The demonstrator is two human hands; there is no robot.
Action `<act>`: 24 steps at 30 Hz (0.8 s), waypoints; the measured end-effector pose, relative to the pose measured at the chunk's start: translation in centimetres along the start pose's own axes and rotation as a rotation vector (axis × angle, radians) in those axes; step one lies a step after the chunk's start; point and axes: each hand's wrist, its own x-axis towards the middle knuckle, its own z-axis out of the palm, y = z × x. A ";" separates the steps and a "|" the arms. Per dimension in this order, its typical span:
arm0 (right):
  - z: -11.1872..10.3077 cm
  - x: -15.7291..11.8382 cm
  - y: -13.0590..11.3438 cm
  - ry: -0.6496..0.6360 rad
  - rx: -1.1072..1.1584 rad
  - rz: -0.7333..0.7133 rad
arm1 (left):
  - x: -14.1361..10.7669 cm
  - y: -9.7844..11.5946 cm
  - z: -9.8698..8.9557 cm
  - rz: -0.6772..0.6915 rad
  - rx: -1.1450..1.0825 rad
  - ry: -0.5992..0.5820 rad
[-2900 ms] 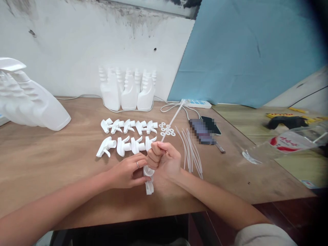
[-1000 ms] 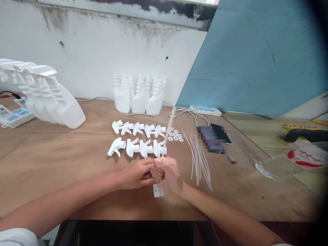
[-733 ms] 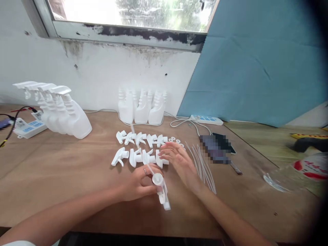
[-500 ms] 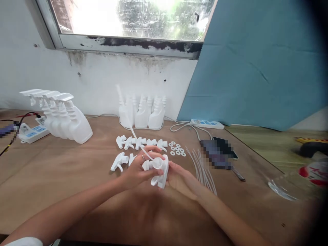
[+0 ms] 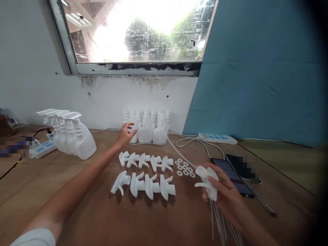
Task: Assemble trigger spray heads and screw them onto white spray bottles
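Note:
My right hand (image 5: 222, 186) grips a white trigger spray head (image 5: 208, 181) above the table's right part. A thin dip tube (image 5: 180, 153) sticks out of it toward the upper left. My left hand (image 5: 126, 133) is raised, fingers apart and holding nothing, at the leftmost of the white bottles without heads (image 5: 146, 131); whether it touches one I cannot tell. Between my arms, two rows of trigger spray heads (image 5: 152, 188) lie on the table. Beside them are several small white washers (image 5: 185, 167). Loose dip tubes (image 5: 217, 222) lie partly beneath my right hand.
Several bottles with spray heads (image 5: 84, 143) stand in a row at the left, near a power strip (image 5: 42, 149). Another power strip (image 5: 217, 138) lies at the back right, with a white cable. Two phones (image 5: 227, 171) rest at the right. Behind are a wall and a window.
My left hand has let go of the spray head and reached forward to the bottles. My right hand has carried the spray head with its tube to the right. The view has tilted up.

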 end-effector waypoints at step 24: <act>-1.1 -0.5 -1.0 0.214 0.153 -0.151 | -1.6 2.0 -2.5 0.462 0.456 -0.052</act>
